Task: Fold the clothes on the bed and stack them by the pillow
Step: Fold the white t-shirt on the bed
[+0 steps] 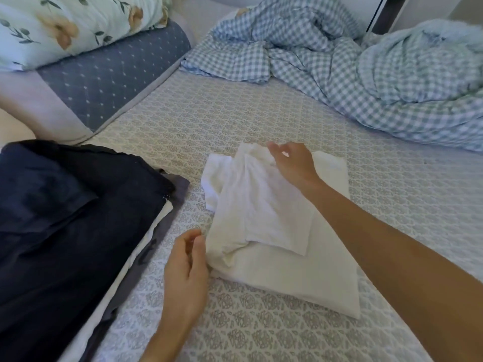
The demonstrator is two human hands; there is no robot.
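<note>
A patterned grey mattress (261, 116) carries a rumpled checked duvet (339, 64), under soft, even light.

Dark stack (65, 218) cut off left

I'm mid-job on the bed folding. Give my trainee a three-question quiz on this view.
1. True or false: the white garment lies on the checked duvet.
2. Which hand touches the garment's far end? A) left hand B) right hand
3. Fill in: the dark clothes stack lies to the person's ____ of the white garment.

Key: 1 false, it lies on the patterned bedsheet, apart from the duvet. 2 B; the left hand is at the near left edge. 3 left.
</note>
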